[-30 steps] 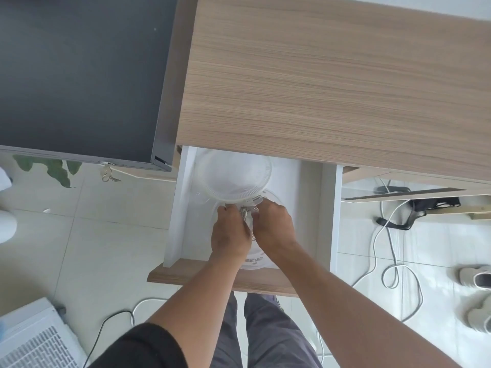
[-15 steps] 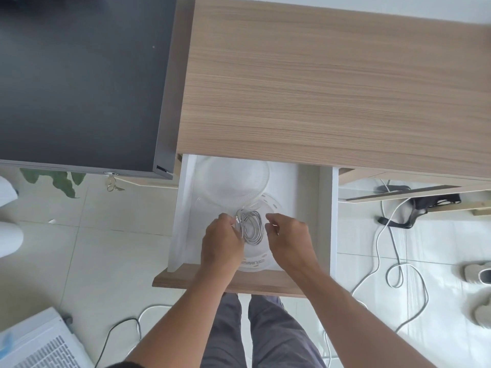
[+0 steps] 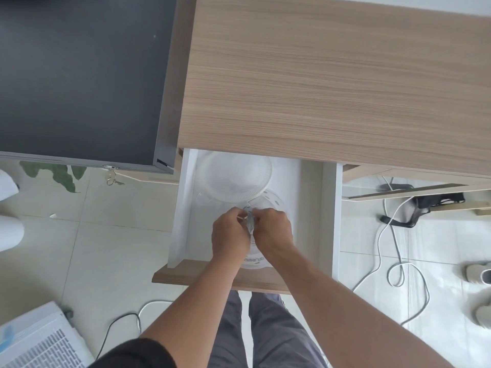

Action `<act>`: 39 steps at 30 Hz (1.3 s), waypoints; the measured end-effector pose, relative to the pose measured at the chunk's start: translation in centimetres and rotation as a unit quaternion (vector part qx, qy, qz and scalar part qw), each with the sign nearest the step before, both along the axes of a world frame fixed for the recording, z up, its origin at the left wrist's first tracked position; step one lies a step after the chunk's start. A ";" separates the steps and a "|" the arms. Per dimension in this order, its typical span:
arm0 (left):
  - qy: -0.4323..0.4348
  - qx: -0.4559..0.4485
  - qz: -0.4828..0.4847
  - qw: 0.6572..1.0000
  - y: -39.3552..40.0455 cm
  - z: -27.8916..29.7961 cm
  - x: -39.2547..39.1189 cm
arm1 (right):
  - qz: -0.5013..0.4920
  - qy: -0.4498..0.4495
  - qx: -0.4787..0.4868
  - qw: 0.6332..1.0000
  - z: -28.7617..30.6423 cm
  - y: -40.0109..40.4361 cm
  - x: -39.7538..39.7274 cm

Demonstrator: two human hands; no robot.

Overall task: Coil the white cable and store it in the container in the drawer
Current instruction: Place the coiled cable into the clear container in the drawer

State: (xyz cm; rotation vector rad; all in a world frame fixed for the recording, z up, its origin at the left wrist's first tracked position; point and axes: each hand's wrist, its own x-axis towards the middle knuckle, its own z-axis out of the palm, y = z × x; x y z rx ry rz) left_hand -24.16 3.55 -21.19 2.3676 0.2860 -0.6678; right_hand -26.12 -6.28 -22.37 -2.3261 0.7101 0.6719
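Note:
The white drawer point(image 3: 310, 208) stands open under the wooden desk top. In it sits a round clear container point(image 3: 276, 201), its clear lid point(image 3: 236, 176) resting tilted over the far side. My left hand point(image 3: 229, 236) and my right hand point(image 3: 273, 231) meet over the container, fingertips pinched together on the coiled white cable point(image 3: 249, 221). Only a sliver of the coil shows between the fingers; the rest is hidden under my hands.
The wooden desk top point(image 3: 332, 83) overhangs the drawer's back. A dark cabinet top point(image 3: 79, 75) lies at the left, with keys point(image 3: 113, 177) hanging below it. Loose cables point(image 3: 393, 261) and slippers point(image 3: 478, 272) are on the tiled floor at the right; a white appliance point(image 3: 34, 338) is at the lower left.
Half a second ago my hands were apart with the coil lying visible in the container; now both have closed together over it again.

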 end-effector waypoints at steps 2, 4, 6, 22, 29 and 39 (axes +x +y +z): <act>0.006 -0.013 0.007 1.000 -0.2 -0.3 -0.3 | -0.040 0.002 0.024 0.999 -0.1 0.1 0.3; 0.012 -0.021 0.012 1.000 -0.4 -0.6 -0.6 | -0.065 0.010 0.048 0.997 -0.3 0.3 0.6; 0.019 -0.023 0.014 0.999 -0.7 -0.9 -0.9 | -0.085 0.005 0.058 0.995 -0.4 0.5 0.8; 0.038 0.011 -0.077 0.996 -1.1 -1.2 -0.9 | 0.107 0.031 0.055 0.992 -1.2 -0.7 2.1; 0.066 0.004 0.020 0.998 -1.4 -0.5 -0.8 | 0.239 -0.023 -0.073 0.968 -2.1 -0.1 1.1; 0.025 0.008 0.029 0.999 -0.8 -0.3 -0.7 | 0.132 0.002 -0.023 0.991 -1.4 0.2 1.4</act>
